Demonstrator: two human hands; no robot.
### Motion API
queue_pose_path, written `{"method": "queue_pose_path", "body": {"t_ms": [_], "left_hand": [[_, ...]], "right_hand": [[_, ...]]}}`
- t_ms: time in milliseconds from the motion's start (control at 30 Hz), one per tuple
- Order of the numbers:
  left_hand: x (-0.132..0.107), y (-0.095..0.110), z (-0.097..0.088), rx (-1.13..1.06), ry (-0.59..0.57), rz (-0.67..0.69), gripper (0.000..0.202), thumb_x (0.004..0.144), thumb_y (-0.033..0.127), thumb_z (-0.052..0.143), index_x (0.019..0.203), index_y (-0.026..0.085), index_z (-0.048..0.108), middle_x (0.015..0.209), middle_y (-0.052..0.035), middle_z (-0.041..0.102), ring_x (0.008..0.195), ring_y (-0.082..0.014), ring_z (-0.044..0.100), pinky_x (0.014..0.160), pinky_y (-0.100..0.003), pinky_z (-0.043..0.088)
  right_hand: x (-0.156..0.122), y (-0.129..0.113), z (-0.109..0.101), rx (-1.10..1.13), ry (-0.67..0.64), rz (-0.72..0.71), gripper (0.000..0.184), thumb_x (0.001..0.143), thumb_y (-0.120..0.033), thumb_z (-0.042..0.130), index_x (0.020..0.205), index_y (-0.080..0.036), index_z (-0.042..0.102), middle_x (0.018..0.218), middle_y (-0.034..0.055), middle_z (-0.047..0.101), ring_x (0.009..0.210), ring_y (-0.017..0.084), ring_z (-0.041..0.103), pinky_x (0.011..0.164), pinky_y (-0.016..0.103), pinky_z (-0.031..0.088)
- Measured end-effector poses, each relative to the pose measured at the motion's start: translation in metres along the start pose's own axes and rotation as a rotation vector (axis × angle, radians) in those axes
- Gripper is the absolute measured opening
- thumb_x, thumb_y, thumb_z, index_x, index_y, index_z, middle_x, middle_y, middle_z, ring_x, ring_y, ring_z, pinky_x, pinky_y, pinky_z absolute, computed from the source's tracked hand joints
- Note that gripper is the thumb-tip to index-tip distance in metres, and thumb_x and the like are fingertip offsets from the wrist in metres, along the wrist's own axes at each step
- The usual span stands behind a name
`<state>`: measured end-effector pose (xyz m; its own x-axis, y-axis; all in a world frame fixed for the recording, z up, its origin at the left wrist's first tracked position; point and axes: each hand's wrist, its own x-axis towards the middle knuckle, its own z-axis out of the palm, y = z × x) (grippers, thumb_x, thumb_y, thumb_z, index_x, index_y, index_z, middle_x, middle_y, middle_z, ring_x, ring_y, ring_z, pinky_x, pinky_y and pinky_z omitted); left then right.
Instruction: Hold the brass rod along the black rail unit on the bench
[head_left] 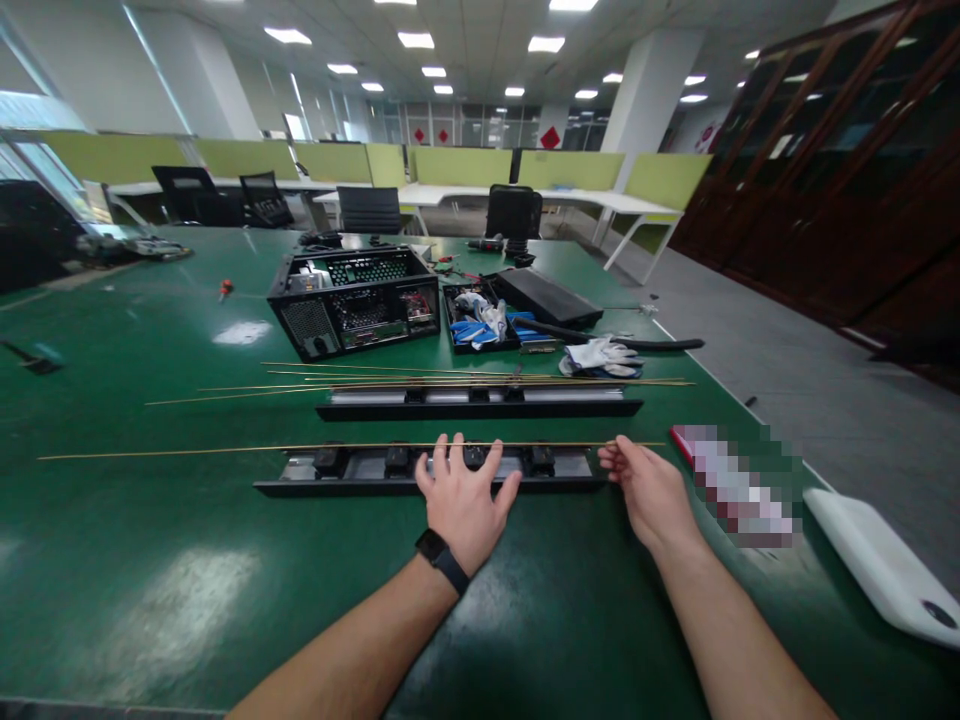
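Observation:
A long black rail with several black blocks (360,470) lies across the green table (150,580) in front of me. My left hand (465,500) rests on the rail's middle, fingers spread flat, a black watch on the wrist. A thin brass rod (225,451) runs along the rail's far side. My right hand (649,485) is at the rail's right end, fingertips pinched on the rod's end.
A second black rail (480,402) and several brass rods (450,380) lie further back. Behind them stand an open black computer case (352,300), a tray with blue-white gloves (480,322), another glove pair (600,355). A white device (885,570) sits right.

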<state>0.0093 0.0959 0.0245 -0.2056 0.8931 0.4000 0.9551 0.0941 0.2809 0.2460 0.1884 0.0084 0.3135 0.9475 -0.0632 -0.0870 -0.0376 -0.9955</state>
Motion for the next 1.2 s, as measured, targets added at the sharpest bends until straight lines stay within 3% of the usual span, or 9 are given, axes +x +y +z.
{"method": "queue_pose_path", "body": {"t_ms": [367, 533, 700, 1000, 1200], "left_hand": [[0.0, 0.0, 0.0, 0.011, 0.0, -0.002, 0.044, 0.098, 0.06, 0.057, 0.137, 0.043, 0.07, 0.15, -0.0175, 0.06, 0.146, -0.0416, 0.045, 0.115, -0.068, 0.031], [0.0, 0.001, -0.001, 0.002, -0.002, -0.005, 0.044, 0.098, 0.059, 0.058, 0.137, 0.043, 0.07, 0.15, -0.0168, 0.061, 0.146, -0.0411, 0.045, 0.115, -0.067, 0.03], [0.0, 0.0, 0.0, -0.005, 0.006, -0.004, 0.045, 0.098, 0.061, 0.057, 0.137, 0.043, 0.07, 0.149, -0.0162, 0.061, 0.146, -0.0411, 0.045, 0.115, -0.068, 0.03], [0.0, 0.0, 0.001, -0.015, -0.006, -0.005, 0.045, 0.098, 0.06, 0.057, 0.138, 0.043, 0.069, 0.15, -0.0167, 0.06, 0.147, -0.0407, 0.044, 0.116, -0.068, 0.03], [0.0, 0.0, 0.0, -0.021, -0.007, -0.01, 0.045, 0.098, 0.06, 0.056, 0.137, 0.042, 0.07, 0.15, -0.0161, 0.061, 0.148, -0.0402, 0.043, 0.116, -0.067, 0.028]], "right_hand": [[0.016, 0.001, -0.011, 0.174, 0.147, 0.036, 0.025, 0.077, -0.04, 0.081, 0.078, -0.02, 0.066, 0.074, 0.004, 0.068, 0.061, 0.013, 0.062, 0.048, 0.021, 0.046], [0.025, 0.005, -0.018, 0.154, 0.203, 0.018, 0.026, 0.079, -0.042, 0.078, 0.079, -0.022, 0.062, 0.072, 0.0024, 0.066, 0.055, 0.012, 0.059, 0.044, 0.022, 0.045], [0.029, 0.006, -0.021, 0.135, 0.203, -0.003, 0.03, 0.081, -0.046, 0.077, 0.078, -0.023, 0.059, 0.07, 0.0021, 0.064, 0.053, 0.013, 0.059, 0.042, 0.022, 0.045], [0.021, 0.001, -0.015, 0.18, 0.185, 0.058, 0.023, 0.079, -0.037, 0.079, 0.074, -0.019, 0.066, 0.069, 0.0028, 0.064, 0.056, 0.011, 0.057, 0.045, 0.02, 0.044], [0.008, 0.0, -0.004, 0.139, 0.024, 0.056, 0.034, 0.073, -0.048, 0.089, 0.076, -0.019, 0.072, 0.072, 0.005, 0.067, 0.059, 0.013, 0.057, 0.047, 0.022, 0.044]]}}
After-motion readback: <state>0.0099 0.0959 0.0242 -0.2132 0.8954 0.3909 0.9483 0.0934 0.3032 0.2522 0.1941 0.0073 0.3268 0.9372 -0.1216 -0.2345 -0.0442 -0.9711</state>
